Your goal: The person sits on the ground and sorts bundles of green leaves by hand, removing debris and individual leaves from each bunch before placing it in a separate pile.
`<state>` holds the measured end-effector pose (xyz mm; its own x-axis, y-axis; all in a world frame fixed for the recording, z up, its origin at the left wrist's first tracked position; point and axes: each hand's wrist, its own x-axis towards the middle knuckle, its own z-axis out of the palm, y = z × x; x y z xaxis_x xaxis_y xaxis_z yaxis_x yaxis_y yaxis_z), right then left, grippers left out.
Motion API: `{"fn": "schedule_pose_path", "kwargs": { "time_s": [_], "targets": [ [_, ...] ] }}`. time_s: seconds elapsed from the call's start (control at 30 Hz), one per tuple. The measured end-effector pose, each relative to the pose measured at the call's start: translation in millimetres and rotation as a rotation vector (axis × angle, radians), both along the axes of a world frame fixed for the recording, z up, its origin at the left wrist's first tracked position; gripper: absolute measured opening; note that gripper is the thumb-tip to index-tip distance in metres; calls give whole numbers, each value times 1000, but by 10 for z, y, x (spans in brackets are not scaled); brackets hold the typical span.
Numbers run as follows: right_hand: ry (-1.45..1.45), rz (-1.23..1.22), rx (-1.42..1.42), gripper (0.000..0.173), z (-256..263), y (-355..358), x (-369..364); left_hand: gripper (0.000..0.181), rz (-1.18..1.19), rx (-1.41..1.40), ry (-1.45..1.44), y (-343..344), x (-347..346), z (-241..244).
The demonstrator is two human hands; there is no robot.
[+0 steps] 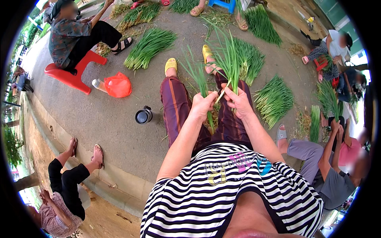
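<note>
My left hand point(203, 103) is closed around a small bunch of long green leaves, likely Chinese chives point(198, 78), with the stems sticking out below the fist. Close beside it, my right hand point(239, 102) grips a thicker chive bunch point(230, 61) whose leaves fan out away from me. A pale stem point(220, 95) runs slantwise between the two hands, near the fingertips of both. Both hands are above my lap, over striped dark trousers point(176, 108). Dry straw-coloured trimmings point(218, 116) show between my legs, partly hidden by my hands.
Chive piles lie on the pavement ahead point(151, 47) and to the right point(275, 99). A black-rimmed cup point(144, 116) stands left of my leg, farther off a red plastic bag point(118, 84) and a red stool point(76, 71) with a seated person. Another person point(336, 175) sits at my right.
</note>
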<state>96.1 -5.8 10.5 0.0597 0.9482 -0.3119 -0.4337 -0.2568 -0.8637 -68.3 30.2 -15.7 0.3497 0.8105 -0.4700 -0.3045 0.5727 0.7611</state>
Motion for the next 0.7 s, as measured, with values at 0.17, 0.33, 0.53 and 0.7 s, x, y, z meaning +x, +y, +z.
{"fn": "schedule_pose_path", "kwargs": {
  "time_s": [0.17, 0.33, 0.53, 0.7],
  "targets": [
    [7, -18, 8, 22, -1, 0, 45, 16, 173, -28, -26, 55, -55, -104],
    [42, -36, 1, 23, 9, 9, 62, 27, 253, -87, -14, 113, -182, -183],
    [24, -23, 17, 23, -13, 29, 45, 33, -186, -63, -108, 25, -183, 180],
    [9, -27, 12, 26, 34, 33, 14, 23, -136, 101, -10, -18, -99, 156]
  ]
}}
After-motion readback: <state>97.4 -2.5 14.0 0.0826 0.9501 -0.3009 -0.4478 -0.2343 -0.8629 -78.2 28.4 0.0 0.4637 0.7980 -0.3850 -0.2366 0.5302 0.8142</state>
